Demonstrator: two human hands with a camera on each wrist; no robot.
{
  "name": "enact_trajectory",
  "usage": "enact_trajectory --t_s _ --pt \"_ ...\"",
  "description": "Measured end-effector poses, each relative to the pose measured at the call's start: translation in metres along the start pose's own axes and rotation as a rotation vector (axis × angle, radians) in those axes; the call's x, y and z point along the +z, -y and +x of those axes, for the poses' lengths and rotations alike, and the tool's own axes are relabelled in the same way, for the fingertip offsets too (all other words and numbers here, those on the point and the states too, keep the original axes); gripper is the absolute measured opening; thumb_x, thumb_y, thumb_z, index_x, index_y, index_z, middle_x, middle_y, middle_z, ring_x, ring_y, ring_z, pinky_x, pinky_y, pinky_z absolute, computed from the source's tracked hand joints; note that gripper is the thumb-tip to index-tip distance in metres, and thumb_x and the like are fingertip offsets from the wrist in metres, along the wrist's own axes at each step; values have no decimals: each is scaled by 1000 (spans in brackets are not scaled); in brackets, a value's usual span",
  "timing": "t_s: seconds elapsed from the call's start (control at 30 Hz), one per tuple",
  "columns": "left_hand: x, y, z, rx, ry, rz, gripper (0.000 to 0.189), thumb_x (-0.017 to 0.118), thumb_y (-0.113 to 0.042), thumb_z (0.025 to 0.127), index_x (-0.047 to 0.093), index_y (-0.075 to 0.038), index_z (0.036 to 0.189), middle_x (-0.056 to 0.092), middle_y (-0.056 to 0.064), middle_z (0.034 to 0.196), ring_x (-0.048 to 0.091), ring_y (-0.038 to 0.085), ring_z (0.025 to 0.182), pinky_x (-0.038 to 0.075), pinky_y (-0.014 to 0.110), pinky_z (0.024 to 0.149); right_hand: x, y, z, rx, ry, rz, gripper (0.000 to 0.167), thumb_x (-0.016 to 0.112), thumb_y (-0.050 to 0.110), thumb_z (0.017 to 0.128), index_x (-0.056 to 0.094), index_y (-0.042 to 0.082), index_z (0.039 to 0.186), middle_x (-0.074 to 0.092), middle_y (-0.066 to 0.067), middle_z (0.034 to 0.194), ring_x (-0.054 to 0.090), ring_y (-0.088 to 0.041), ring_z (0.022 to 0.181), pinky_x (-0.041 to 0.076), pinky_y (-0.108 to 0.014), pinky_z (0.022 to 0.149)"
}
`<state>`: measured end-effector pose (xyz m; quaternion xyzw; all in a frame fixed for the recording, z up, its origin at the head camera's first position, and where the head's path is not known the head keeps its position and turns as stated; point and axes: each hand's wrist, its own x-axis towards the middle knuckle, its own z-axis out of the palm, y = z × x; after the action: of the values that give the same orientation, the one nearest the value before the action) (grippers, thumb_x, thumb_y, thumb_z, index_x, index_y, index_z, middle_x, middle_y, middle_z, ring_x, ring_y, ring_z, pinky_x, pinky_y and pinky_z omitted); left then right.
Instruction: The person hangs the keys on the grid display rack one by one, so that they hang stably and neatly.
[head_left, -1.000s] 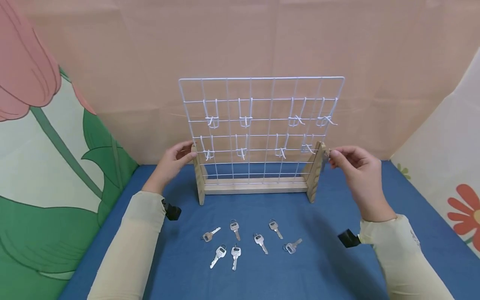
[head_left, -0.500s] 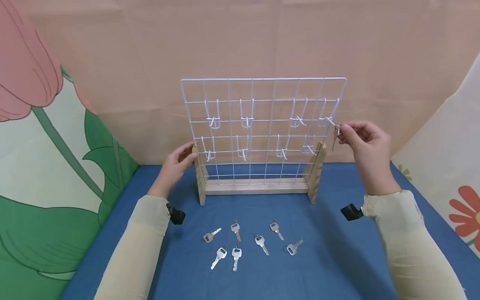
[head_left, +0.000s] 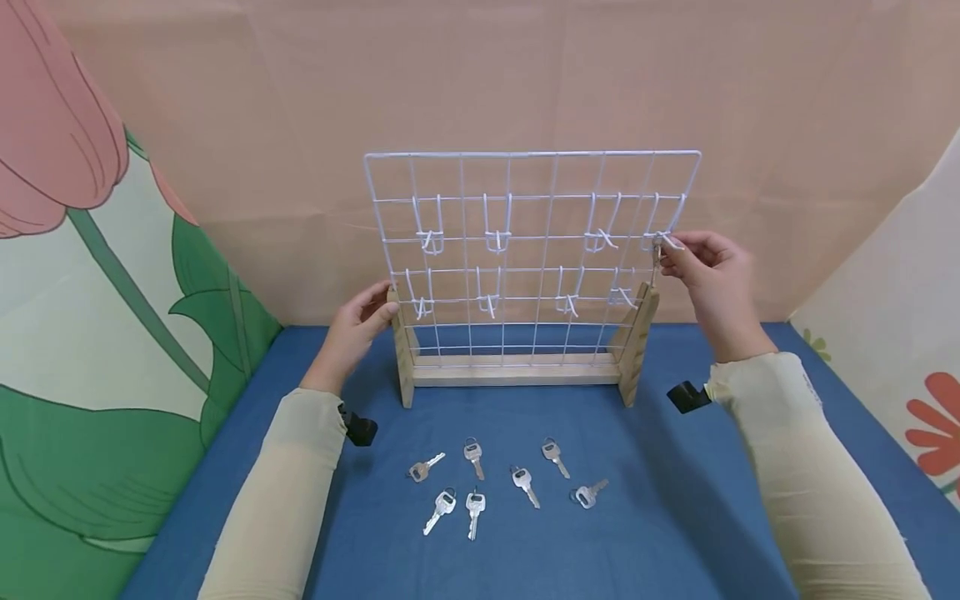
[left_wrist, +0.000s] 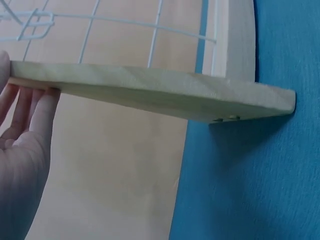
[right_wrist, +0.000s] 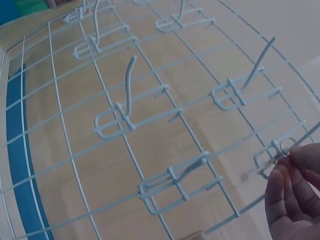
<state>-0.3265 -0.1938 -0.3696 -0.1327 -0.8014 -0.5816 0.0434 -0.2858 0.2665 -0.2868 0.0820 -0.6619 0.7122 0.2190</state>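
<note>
A white wire grid rack [head_left: 532, 153] with hooks stands upright on a wooden base [head_left: 517, 380]. My left hand [head_left: 347, 336] grips the left wooden side post [head_left: 403, 358], thumb in front and fingers behind; the left wrist view shows this post [left_wrist: 150, 85] too. With thumb and fingertips my right hand [head_left: 714, 279] pinches a small key [head_left: 657, 257] at the upper right hook [head_left: 670, 240]. In the right wrist view the key's ring [right_wrist: 287, 144] is at that hook [right_wrist: 306, 136]. Whether the ring is round the hook I cannot tell. Fingers partly hide the key.
Several silver keys with rings, such as this front key [head_left: 475, 508] and a far right key [head_left: 587, 497], lie on the blue cloth [head_left: 540, 567] before the rack. Other hooks [head_left: 431, 240] stick out toward me in two rows. A plain backdrop [head_left: 525, 75] hangs behind.
My right hand has risen with the key from beside the right post, then moved left to the upper right hook. The left hand stays on the left post.
</note>
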Motion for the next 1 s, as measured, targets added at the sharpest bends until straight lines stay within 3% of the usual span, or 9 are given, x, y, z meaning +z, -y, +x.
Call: enact_trajectory --t_s 0.17,0.23,0.3,0.37,0.5,0.63,0.73,0.87,1.0 --pt "4 3 -1 -3 -10 -33 58 56 -29 105 38 -12 157 44 14 153 44 29 138 41 43 112 -4 -4 -15 35 -51 0 33 76 22 93 68 1 117 68 -6 104 63 -17 91 57 -18 76" --pt "6 4 -1 -6 -5 -40 58 55 -29 105 37 -12 157 43 14 154 44 29 138 41 44 112 -9 -10 -28 55 -59 -77 30 73 23 96 68 3 118 66 -4 104 61 -16 91 56 -17 75" --pt "6 4 0 0 2 -47 58 54 -29 106 36 -11 157 42 15 154 44 29 138 40 45 113 -14 -18 -43 79 -9 -217 32 69 25 99 67 1 120 66 -3 105 61 -13 90 55 -16 73" --pt "6 3 0 2 11 -52 58 54 -30 106 36 -11 158 41 16 155 43 29 138 39 47 113 -19 -29 -58 117 114 -376 31 65 25 102 66 1 122 66 -2 108 62 -11 90 55 -18 73" --pt "4 1 0 -11 18 -55 58 53 -29 106 34 -11 158 40 17 155 42 31 138 38 48 114 -21 -56 -90 156 483 -631 24 66 21 101 69 3 117 68 -6 110 63 -13 89 56 -26 72" --pt "3 2 0 -12 18 -49 60 54 -30 106 33 -11 159 41 18 152 43 31 137 38 47 114 -12 -84 -120 81 777 -711 18 74 19 95 72 9 109 67 -4 105 59 -10 83 53 -28 64" --pt "0 1 0 -6 19 -37 60 54 -30 106 33 -11 159 43 19 149 45 28 133 40 44 113 -3 -101 -139 26 946 -656 19 78 19 91 74 14 109 65 1 105 56 -8 79 52 -25 63" --pt "0 4 2 -6 28 -45 59 52 -28 107 33 -8 158 44 22 148 46 25 129 43 38 111 5 -110 -154 34 1075 -580 18 80 19 89 78 19 107 63 8 102 54 -5 77 52 -23 64" --pt "0 4 3 -17 41 -62 61 52 -30 106 30 -9 159 41 22 150 44 26 132 41 39 113 6 -112 -158 22 1091 -584 14 81 16 87 77 18 101 61 9 92 52 -1 71 51 -21 61"
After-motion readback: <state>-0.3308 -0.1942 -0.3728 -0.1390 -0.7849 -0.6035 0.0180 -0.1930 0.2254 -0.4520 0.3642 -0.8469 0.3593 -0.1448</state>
